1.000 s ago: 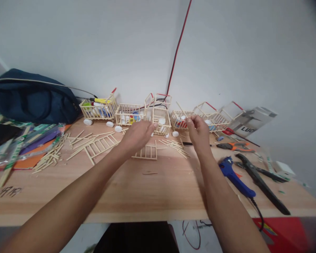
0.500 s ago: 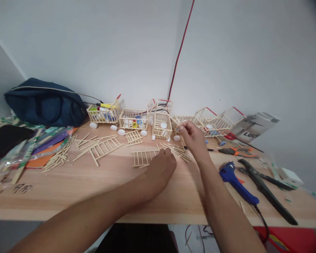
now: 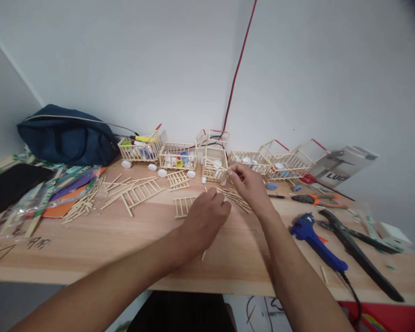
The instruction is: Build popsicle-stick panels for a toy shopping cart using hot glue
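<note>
My right hand [image 3: 249, 184] is closed in a pinch on a thin wooden stick [image 3: 214, 164], which points up and left in front of a small stick-built cart [image 3: 210, 177]. My left hand [image 3: 207, 216] is curled, palm down, just above the table. A wooden stick [image 3: 203, 256] shows below that hand, and it seems to be held under the fingers, which hide most of it. Partly behind the left hand lies a ladder-like stick frame [image 3: 183, 207]. A pile of loose sticks [image 3: 238, 199] lies between the two hands.
Several carts with white wheels line the wall, one cart [image 3: 178, 157] holding small colored pieces. Left are another ladder frame [image 3: 143, 192], stick piles and a blue bag [image 3: 67, 136]. Right lie orange-handled pliers [image 3: 316, 200], a blue glue gun [image 3: 318, 242] and a black-handled cutting tool [image 3: 359, 256].
My right hand has come down and slightly left, its stick now pointing left across the cart. My left hand has shifted a little, and a stick now shows below it. The view has turned slightly.
</note>
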`<state>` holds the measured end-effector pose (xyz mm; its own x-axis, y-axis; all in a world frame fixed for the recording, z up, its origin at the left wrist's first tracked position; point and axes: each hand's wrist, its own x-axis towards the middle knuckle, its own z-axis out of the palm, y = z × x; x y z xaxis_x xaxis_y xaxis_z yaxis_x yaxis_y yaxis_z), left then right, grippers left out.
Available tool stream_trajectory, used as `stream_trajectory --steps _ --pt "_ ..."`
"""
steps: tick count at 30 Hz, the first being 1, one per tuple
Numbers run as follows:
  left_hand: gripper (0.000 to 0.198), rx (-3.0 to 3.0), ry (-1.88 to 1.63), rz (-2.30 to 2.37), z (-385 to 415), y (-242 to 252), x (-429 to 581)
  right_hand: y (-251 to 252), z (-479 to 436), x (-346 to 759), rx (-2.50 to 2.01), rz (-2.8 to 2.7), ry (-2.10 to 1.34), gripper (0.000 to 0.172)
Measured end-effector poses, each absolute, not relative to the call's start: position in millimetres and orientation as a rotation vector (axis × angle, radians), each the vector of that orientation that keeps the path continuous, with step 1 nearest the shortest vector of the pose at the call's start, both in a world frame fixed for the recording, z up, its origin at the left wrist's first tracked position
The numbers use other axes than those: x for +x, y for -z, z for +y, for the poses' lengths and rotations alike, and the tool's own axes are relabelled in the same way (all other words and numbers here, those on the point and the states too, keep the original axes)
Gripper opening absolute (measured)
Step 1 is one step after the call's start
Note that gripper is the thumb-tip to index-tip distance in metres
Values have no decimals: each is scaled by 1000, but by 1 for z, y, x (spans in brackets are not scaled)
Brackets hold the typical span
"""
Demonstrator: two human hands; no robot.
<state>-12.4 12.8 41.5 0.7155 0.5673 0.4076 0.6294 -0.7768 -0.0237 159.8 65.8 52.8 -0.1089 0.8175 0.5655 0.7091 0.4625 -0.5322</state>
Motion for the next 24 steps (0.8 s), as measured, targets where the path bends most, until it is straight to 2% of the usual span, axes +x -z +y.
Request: stream_trajectory --steps 4,6,24 --pt "19 -2481 1112 -995 26 -58 -35 -53 63 150 -1271 -1960 -170 15" --pt "19 -2391 1228 -1025 34 -60 -39 -52 62 144 -1252 -2016 -161 15" --pt "19 -2431 782 -1236 49 -41 -47 -43 54 121 -1187 -2208 -65 16"
